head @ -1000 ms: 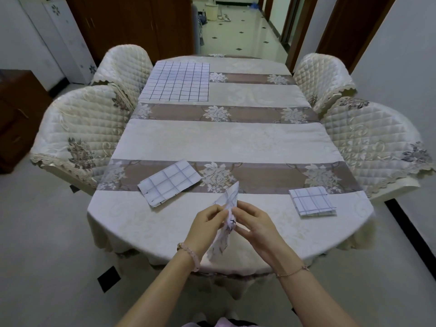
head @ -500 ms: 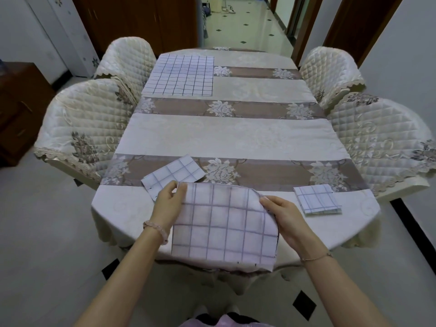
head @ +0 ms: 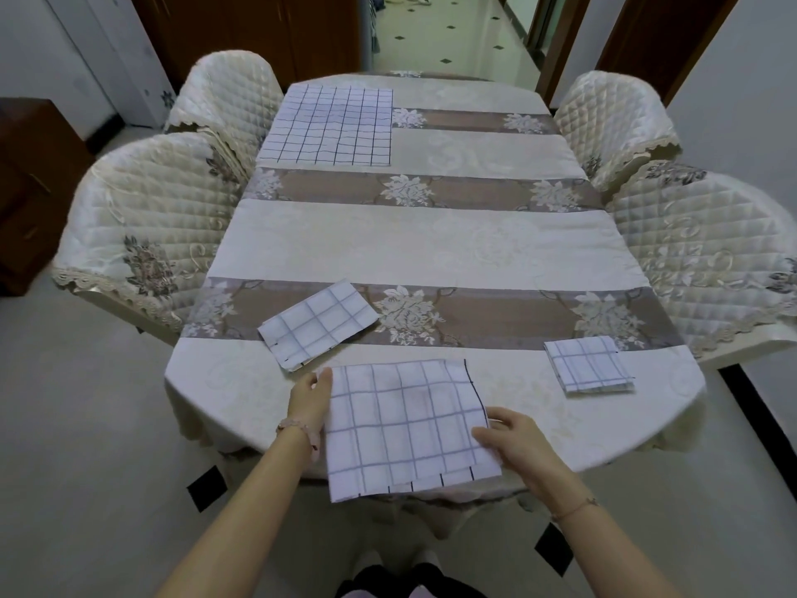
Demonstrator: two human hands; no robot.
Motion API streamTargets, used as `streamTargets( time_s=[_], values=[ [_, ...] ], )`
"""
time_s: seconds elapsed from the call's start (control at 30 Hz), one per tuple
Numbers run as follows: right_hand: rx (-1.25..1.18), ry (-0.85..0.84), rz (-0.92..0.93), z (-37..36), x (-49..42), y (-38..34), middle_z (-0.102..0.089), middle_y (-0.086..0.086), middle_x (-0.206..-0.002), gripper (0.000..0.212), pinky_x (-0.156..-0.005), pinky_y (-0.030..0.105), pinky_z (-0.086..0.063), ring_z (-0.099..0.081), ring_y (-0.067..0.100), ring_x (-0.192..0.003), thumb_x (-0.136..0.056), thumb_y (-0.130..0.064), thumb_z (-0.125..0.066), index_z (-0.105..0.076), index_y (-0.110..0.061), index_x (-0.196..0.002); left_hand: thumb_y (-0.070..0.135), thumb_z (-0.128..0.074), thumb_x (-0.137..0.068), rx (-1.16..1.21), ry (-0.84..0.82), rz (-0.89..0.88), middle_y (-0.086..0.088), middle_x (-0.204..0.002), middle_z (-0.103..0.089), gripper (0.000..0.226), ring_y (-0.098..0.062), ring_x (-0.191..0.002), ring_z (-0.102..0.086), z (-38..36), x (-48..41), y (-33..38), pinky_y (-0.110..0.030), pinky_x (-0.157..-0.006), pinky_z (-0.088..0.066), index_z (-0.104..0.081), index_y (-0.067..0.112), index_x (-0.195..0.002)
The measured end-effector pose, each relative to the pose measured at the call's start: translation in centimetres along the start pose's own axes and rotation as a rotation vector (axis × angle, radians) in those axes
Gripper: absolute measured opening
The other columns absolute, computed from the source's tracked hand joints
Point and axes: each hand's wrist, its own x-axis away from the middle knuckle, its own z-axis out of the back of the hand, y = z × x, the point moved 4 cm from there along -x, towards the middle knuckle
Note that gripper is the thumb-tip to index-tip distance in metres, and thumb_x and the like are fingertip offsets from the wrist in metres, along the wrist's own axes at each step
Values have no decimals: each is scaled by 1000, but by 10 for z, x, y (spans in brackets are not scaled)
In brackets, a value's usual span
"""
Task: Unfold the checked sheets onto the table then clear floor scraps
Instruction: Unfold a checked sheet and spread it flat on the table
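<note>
A white checked sheet (head: pixel 405 425) lies partly opened on the near edge of the table (head: pixel 431 243), its lower part hanging over the rim. My left hand (head: pixel 308 403) holds its left edge, thumb on top. My right hand (head: pixel 517 442) pinches its right edge. A folded checked sheet (head: pixel 319 323) lies just beyond my left hand. Another small folded one (head: pixel 586 364) sits to the right. A fully unfolded checked sheet (head: pixel 330 125) is spread at the far left of the table.
Quilted cream chairs flank the table, two on the left (head: pixel 142 226) and two on the right (head: pixel 707 252). Dark diamond patches mark the floor under the near edge, one at the left (head: pixel 206 487) and one at the right (head: pixel 554 550). A brown cabinet (head: pixel 34 187) stands far left.
The small crumpled fold between my hands has been opened into a wide sheet. My hands have moved apart and lowered it onto the table's near edge.
</note>
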Motion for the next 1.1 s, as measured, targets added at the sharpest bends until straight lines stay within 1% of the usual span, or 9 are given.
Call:
streamTargets(
  time_s=[0.17,0.4,0.57,0.67,0.73,0.8,0.93,1.0,1.1],
  values=[
    [-138,131,35,12,-8,5,-75,5,-90,17,-67,25,-57,-71,18,-80,-86,1,-60,-68,-11,-96,17,-55,-92,199,-295,155,-4,-76,-66,15,-16,-71,-62,-1,24,-14,-30,-63,-53,-57,8,-103],
    [-153,199,20,29,-15,9,-72,8,-94,25,-67,25,-52,-68,19,-81,-86,0,-59,-64,-1,-111,0,-54,-89,138,-505,206,-12,-94,-72,15,-21,-86,-69,-8,69,-36,-29,-72,-58,-63,1,-100],
    [457,443,206,25,6,-15,-46,5,-137,58,-98,36,-42,-48,22,-122,-86,-16,-63,-40,-15,-139,-4,-54,-88,59,-391,57,4,-48,-48,34,-4,-45,-51,-27,83,-21,-30,-69,-57,-51,11,-58],
    [447,298,455,-6,31,-40,-49,-10,-128,52,-104,30,-39,-47,9,-120,-84,-22,-66,-47,-24,-132,-2,-59,-86,52,-359,-4,-2,-62,-60,13,-8,-57,-61,-36,88,-10,-28,-66,-58,-58,3,-74],
    [336,33,432,-38,43,-42,-52,-19,-125,49,-102,21,-37,-49,-2,-117,-81,-26,-70,-51,-31,-127,0,-61,-85,67,-367,-45,-9,-78,-67,5,-17,-74,-66,-40,95,0,-33,-74,-59,-63,-2,-88],
    [302,-86,409,-61,45,-39,-56,-23,-122,47,-96,12,-39,-50,-6,-115,-78,-26,-73,-54,-36,-119,-1,-61,-84,101,-379,-77,-5,-71,-68,2,-19,-74,-67,-44,102,10,-37,-79,-59,-63,0,-83],
    [194,7,459,-64,44,-45,-67,-11,-75,6,-66,13,-43,-57,-3,-73,-79,-21,-73,-68,-22,-83,-1,-62,-84,129,-373,-168,-1,-62,-64,17,-16,-70,-66,-45,112,29,-35,-78,-59,-63,7,-69],
    [106,28,475,-57,44,-49,-53,-6,-55,22,-57,18,-36,-46,3,-56,-83,-18,-69,-62,-4,-68,1,-61,-85,136,-355,-198,-7,-75,-66,10,-18,-77,-65,-42,113,36,-32,-76,-59,-67,3,-78],
    [-25,54,439,-35,41,-53,-42,6,-63,44,-61,28,-31,-41,13,-63,-83,-29,-68,-51,8,-68,3,-61,-85,167,-331,-221,-4,-75,-61,9,-13,-71,-61,-28,110,45,-31,-74,-58,-67,5,-79]
  ],
)
